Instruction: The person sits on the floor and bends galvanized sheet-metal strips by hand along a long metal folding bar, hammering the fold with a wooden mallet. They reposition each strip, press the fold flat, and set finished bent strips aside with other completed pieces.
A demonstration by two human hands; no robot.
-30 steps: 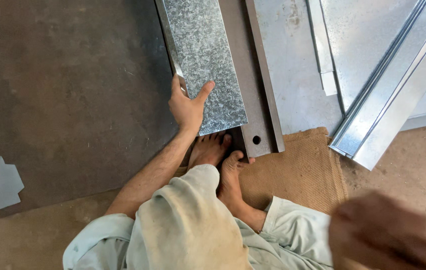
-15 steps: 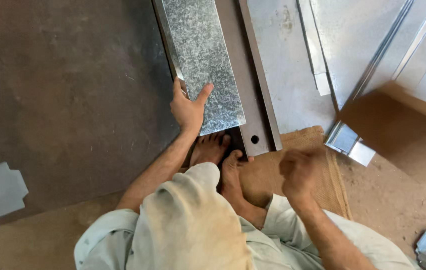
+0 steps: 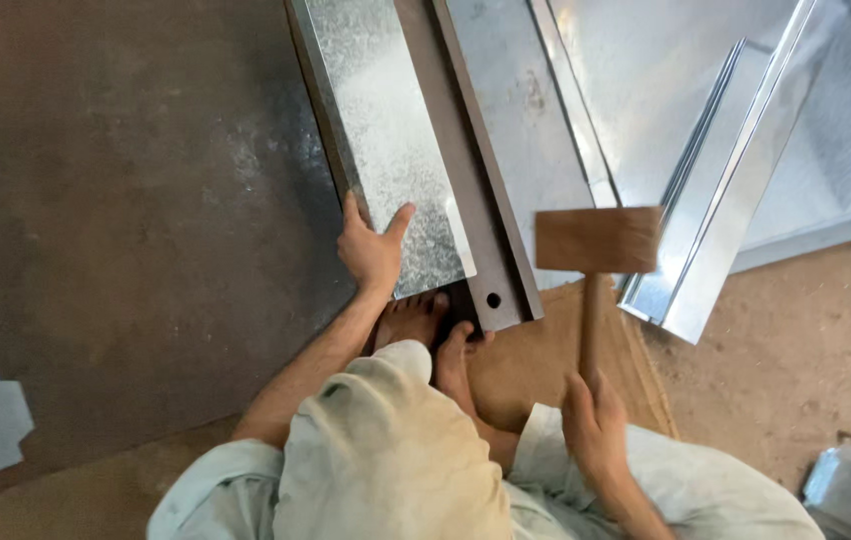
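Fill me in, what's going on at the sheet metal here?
A person sits on the floor. The left hand presses flat on a speckled galvanised sheet-metal strip that lies along a dark steel angle bar; bare feet rest at the bar's near end. The right hand grips the handle of a wooden mallet, its head raised beside the bar. Folded shiny metal channels lie to the right.
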